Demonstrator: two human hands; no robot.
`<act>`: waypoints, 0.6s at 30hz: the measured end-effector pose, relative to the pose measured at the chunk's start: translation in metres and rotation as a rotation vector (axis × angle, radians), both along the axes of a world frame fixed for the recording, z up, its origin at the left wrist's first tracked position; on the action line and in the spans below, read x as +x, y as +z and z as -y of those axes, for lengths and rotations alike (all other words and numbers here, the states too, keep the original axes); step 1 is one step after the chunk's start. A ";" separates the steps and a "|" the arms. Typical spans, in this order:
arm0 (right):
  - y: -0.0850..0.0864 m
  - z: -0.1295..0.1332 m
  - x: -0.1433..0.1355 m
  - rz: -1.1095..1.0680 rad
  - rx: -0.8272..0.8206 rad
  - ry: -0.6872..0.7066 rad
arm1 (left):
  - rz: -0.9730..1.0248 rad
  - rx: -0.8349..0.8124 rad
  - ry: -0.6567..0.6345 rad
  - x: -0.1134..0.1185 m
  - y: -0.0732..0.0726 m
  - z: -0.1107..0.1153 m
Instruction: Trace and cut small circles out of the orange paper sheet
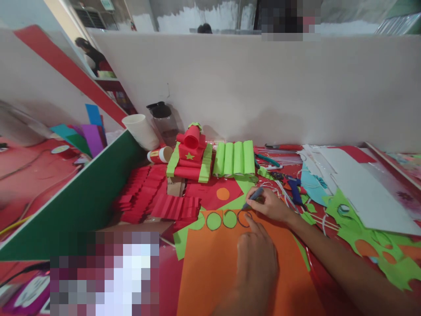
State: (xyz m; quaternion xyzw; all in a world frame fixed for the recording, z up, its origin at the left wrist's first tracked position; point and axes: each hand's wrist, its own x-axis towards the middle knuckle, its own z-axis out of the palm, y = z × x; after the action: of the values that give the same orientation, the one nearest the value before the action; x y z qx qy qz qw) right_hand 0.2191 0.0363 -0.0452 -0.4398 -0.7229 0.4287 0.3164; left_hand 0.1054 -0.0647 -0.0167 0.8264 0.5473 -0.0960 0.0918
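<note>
An orange sheet of paper (pixel 210 272) lies in front of me over green paper. Along its far edge runs a row of circles; two green circles (pixel 214 221) have dark outlines. A third circle (pixel 241 215), orange inside with a dark rim, is to their right. My left hand (pixel 258 254) rests on the sheet, its index finger stretched out and touching that circle. Held in my right hand (pixel 269 204) is a dark marker (pixel 254 196), its tip down by the far side of the same circle.
Behind the sheet stand a red and green paper model (pixel 192 156) and rolled green paper tubes (pixel 234 159). Pleated red paper (pixel 141 188) lies left, near a green divider board (pixel 82 197). Tools (pixel 294 188), green scraps (pixel 365 237) and white boards (pixel 371 188) are at the right.
</note>
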 end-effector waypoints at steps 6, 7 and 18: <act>0.001 0.000 0.000 -0.005 0.005 0.012 | 0.016 0.006 0.002 -0.001 -0.001 0.000; 0.001 0.000 0.000 -0.008 0.005 0.009 | 0.018 0.007 0.006 -0.001 -0.001 0.000; 0.000 0.001 0.000 -0.005 0.005 -0.017 | 0.001 0.002 0.007 -0.001 -0.001 0.000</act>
State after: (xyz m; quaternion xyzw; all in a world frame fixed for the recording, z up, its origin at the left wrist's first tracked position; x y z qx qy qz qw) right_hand 0.2190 0.0349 -0.0457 -0.4441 -0.7195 0.4252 0.3228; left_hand 0.1041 -0.0646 -0.0178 0.8245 0.5503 -0.0948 0.0917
